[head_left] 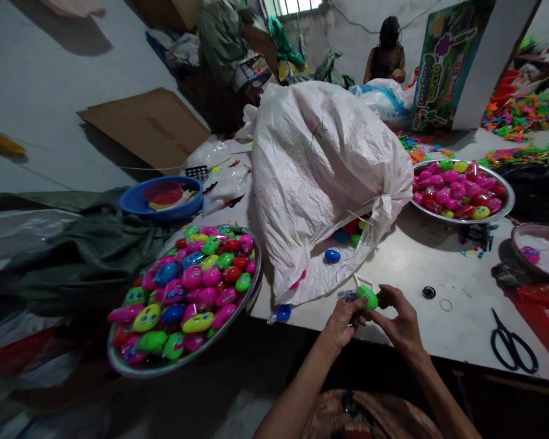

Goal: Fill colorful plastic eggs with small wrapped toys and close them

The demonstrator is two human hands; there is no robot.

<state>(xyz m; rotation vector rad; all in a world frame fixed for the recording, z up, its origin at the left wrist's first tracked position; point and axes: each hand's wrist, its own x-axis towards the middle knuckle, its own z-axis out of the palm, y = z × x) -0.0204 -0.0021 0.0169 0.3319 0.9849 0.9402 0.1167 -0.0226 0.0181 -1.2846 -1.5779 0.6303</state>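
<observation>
A green plastic egg [368,297] is held between my two hands at the table's front edge. My left hand [345,320] pinches it from the left, and some small dark thing shows under those fingers. From the right, my right hand [397,320] touches the egg with thumb and bent fingers. Just beyond lies the mouth of a big white woven sack [320,164], with several coloured eggs inside. One blue egg [332,256] rests on the sack's lip. Another blue piece [283,313], seemingly an egg part, sits at the table edge.
On the left stands a metal basin [251,292] heaped with coloured eggs; another basin [507,210] is at the right. Scissors [512,347] and a black disc [429,293] lie on the table [462,323]. A blue tub [132,206] is farther back. A person [384,58] sits behind.
</observation>
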